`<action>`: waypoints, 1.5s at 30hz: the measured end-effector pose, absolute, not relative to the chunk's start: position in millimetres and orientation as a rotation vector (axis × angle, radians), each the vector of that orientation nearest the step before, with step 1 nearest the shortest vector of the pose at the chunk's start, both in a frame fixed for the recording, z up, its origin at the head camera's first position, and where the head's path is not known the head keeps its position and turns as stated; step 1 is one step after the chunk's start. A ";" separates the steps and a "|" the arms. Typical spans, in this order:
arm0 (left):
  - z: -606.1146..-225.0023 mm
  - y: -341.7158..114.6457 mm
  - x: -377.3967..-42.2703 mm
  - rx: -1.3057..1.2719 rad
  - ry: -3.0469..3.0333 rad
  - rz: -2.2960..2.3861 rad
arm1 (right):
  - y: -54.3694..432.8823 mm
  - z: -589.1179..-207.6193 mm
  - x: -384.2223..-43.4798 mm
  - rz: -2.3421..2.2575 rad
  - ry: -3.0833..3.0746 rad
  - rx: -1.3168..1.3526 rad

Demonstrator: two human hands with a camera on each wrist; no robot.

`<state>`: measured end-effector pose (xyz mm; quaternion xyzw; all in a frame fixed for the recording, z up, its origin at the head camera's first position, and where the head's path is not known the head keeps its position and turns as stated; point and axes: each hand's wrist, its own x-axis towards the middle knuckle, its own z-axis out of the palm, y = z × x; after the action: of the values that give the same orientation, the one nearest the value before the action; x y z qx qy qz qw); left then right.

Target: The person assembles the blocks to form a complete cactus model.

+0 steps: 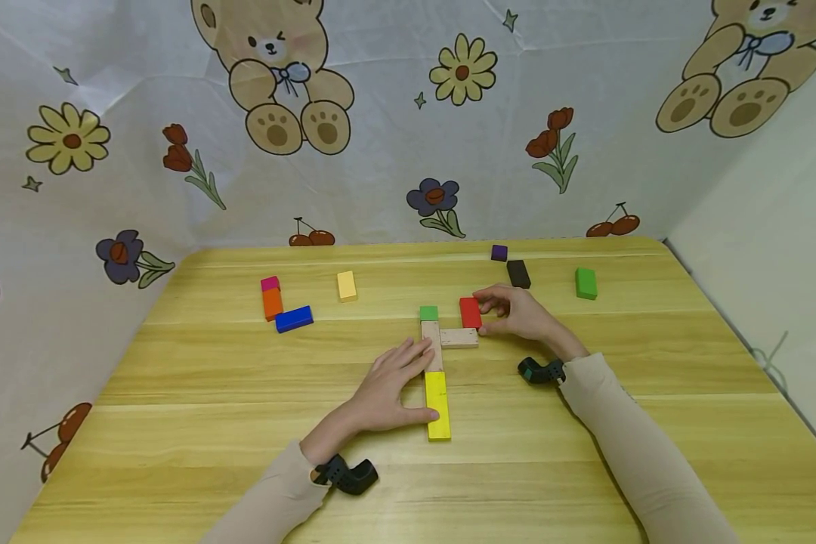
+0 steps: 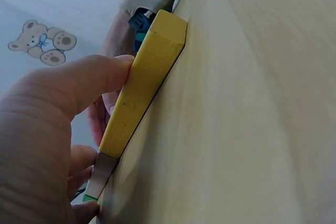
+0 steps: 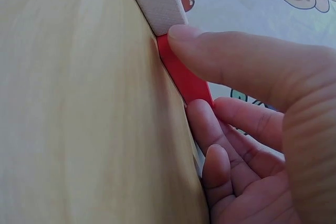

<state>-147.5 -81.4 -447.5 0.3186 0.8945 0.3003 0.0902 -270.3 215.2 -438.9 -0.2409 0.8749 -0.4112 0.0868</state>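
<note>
Red rectangular block (image 1: 471, 312), apparently painted wood: seemingly flat on the pale wood-grain table (image 1: 510, 468), at the far side of a bare wooden crosspiece (image 1: 459, 338), near its right end, with no clear gap at the joint. Pinched lengthwise in the right hand (image 1: 520, 313), thumb at the near end, fingertips at the far end.

Probably best to slide rather than lift, squaring the red block's edges to the crosspiece. Draw the thumb tip clear of the joint before any last nudge. Push lightly; with too much force, a likely swing of the crosspiece out of line.

Just left, touching the crosspiece, a straight column: bare wooden upright piece (image 1: 437, 349), small green block (image 1: 428, 313) at its far end, long yellow block (image 1: 438, 397) at its near end. Brace this column with the left hand (image 1: 387, 385), fingers loosely extended to the upright piece, thumb against the yellow block, nothing clasped. Press sideways only gently, to avoid bending the line.

Farther out, mind the knuckles near the black oblong block (image 1: 518, 273); beyond it, a dark purple cube (image 1: 499, 253). Well apart to the left, a cream oblong block (image 1: 347, 287).
</note>
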 end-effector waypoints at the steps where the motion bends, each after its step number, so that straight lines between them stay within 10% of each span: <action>1: -447.6 -81.3 -147.6 0.945 2.659 0.893 | 215.4 -438.6 -270.3 -1.225 2.603 -0.716; 24: -450.8 -81.2 -148.9 0.955 2.671 0.878 | 323.9 -382.9 -276.7 -1.520 2.734 -0.361; 45: -448.7 -81.7 -148.2 0.950 2.658 0.897 | 385.3 -425.8 -278.8 -1.361 2.693 -0.050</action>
<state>-148.2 -81.7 -448.7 0.3196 0.8938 0.3015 0.0897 -278.8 385.3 -425.8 -0.0164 0.8906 -0.4502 0.0618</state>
